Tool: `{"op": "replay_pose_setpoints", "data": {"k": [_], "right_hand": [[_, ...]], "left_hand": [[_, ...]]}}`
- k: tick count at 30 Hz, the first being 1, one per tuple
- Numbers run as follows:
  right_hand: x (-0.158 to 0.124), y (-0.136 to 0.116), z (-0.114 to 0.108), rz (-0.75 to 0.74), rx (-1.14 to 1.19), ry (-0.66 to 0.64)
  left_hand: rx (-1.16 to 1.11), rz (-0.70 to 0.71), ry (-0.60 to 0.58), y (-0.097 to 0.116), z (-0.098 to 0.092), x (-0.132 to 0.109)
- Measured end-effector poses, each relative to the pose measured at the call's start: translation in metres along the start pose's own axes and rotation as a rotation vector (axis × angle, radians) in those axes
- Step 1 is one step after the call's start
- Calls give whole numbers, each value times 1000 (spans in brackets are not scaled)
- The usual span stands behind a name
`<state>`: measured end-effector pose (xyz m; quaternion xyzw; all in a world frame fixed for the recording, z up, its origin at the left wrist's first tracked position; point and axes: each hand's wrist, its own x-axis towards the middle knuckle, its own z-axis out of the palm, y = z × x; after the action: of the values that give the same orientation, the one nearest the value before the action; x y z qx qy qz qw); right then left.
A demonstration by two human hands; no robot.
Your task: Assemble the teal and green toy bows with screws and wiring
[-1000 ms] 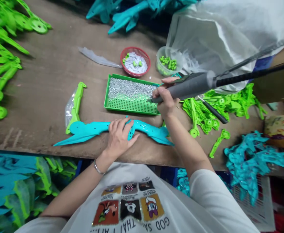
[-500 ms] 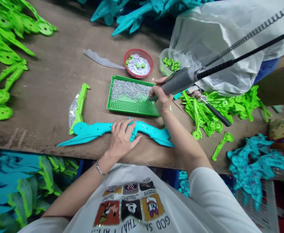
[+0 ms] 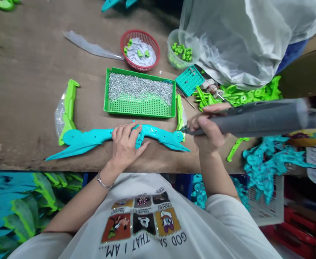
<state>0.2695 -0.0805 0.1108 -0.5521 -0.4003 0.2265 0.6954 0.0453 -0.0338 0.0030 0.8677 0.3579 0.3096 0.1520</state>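
Note:
A long turquoise plastic piece point(image 3: 98, 136) lies across the bench near its front edge. My left hand point(image 3: 125, 144) rests flat on its middle with the fingers spread. My right hand point(image 3: 209, 126) is wrapped round a grey electric screwdriver point(image 3: 260, 118), held nearly level. The driver's tip is close to the round right joint of the turquoise piece; contact cannot be made out. Green arms with clear blades stand up at both ends, the left one point(image 3: 69, 106) and the right one point(image 3: 179, 111). Behind lies a green tray point(image 3: 140, 114) of small metal screws.
Behind the tray are a red basket point(image 3: 158, 54), a clear tub point(image 3: 171, 59) and a clear blade point(image 3: 93, 47). A small teal tray point(image 3: 189, 81) and green parts point(image 3: 249, 94) lie to the right. Turquoise parts point(image 3: 273, 165) are heaped at the right edge.
My right hand and the screwdriver have moved from the screw tray to the right end of the turquoise piece. The driver has swung nearly level. My left hand stays on the piece; the view has shifted.

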Motion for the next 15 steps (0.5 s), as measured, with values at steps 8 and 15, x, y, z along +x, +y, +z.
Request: {"op": "replay_pose_setpoints", "data": {"k": [8, 15], "right_hand": [[-25, 17, -22, 36, -19, 33], [-28, 28, -29, 171, -92, -107]], "left_hand": [[12, -4, -31, 0, -3, 1], [17, 3, -19, 1, -3, 2]]}}
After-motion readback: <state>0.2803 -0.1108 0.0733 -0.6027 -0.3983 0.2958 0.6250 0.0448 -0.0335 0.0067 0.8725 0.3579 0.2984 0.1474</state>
